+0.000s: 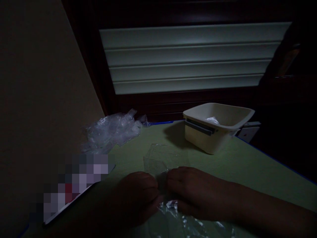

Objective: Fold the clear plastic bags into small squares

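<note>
At the lower middle of the head view, my left hand and my right hand are close together with bent, closed fingers. Both grip a thin clear plastic bag, which lies on the green tabletop beyond my knuckles. Shiny crumpled clear plastic shows below and between the hands and runs toward the near edge. The dim light hides the fingertips and the exact folds they pinch.
A cream bin with a grey handle stands at the back right, crumpled plastic inside. A heap of clear bags lies at the back left. A blurred-out flat object is at the left edge. A wall and slatted panel rise behind.
</note>
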